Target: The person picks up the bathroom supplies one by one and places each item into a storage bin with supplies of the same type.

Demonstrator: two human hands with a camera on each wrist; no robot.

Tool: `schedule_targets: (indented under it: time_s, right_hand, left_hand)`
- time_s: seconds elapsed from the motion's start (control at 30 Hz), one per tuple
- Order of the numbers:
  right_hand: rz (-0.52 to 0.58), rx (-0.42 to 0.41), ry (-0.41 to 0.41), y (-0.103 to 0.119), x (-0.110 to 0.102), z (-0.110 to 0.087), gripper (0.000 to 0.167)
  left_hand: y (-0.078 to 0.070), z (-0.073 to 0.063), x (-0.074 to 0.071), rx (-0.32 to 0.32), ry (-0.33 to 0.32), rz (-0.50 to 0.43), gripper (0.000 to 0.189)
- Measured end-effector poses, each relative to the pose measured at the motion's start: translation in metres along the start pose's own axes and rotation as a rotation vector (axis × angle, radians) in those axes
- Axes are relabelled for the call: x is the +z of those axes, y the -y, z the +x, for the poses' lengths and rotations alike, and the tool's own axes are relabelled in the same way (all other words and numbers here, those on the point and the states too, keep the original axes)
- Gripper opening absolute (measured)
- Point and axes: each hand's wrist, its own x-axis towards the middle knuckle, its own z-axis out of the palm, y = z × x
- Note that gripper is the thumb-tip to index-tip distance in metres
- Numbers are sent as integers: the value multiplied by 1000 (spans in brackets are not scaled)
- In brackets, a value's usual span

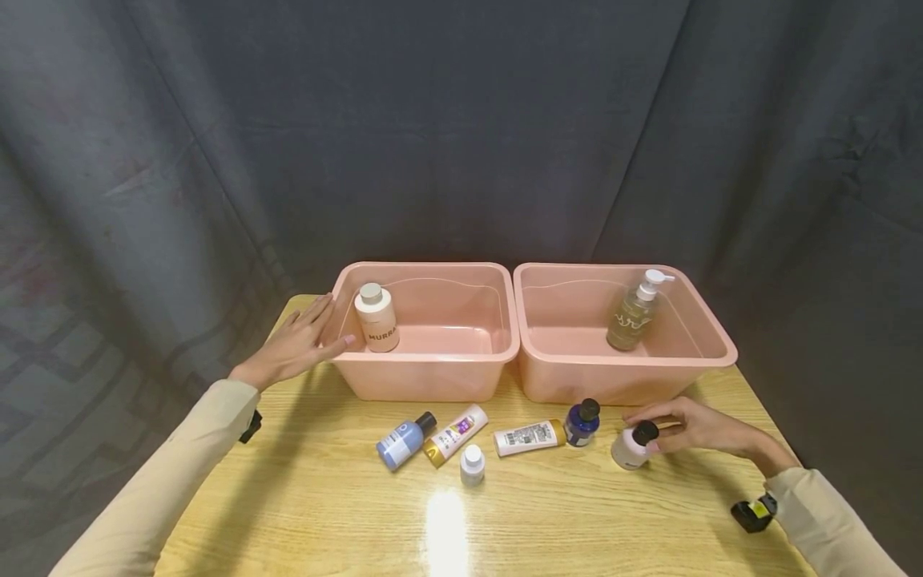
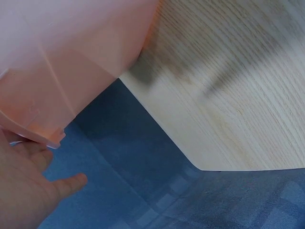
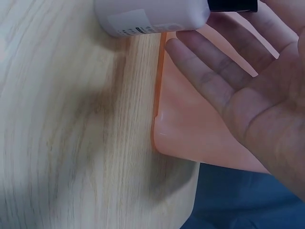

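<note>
At the near left corner of the left pink plastic tub [image 1: 425,358], my left hand [image 1: 292,344] rests on the rim with its fingers extended and thumb spread. The left wrist view shows those fingertips under the tub's rim [image 2: 33,136]. Inside that tub stands a white bottle [image 1: 380,324] with a grey cap. My right hand [image 1: 685,427] holds a small pale pink bottle [image 1: 629,450] with a black cap, fingers on its far side and thumb on the near side. In the right wrist view the bottle [image 3: 152,14] shows a white label; the thumb is mostly out of frame.
The right pink tub [image 1: 620,369] contains a green pump bottle [image 1: 630,320]. Before the tubs are a light blue bottle [image 1: 401,445], two tubes [image 1: 456,435] [image 1: 526,438], a small white bottle [image 1: 472,466] and a dark blue bottle [image 1: 579,426]. A dark curtain [image 1: 433,136] hangs behind the wooden table [image 1: 339,513].
</note>
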Motion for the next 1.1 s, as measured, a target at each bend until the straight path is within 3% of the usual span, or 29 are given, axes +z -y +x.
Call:
schedule_targets:
  time_s: [0.33,0.7,1.1]
  right_hand:
    - [-121,-31,-29,0,2,0,39]
    - [-137,-56,-49,0,4,1,37]
    - [-193,-84,-75,16,2,4,35]
  left_hand:
    - [0,-1,-1,0,-1,-8,94]
    - [0,0,0,3,3,-11,94]
    - [-1,0,-1,8,1,-18,93]
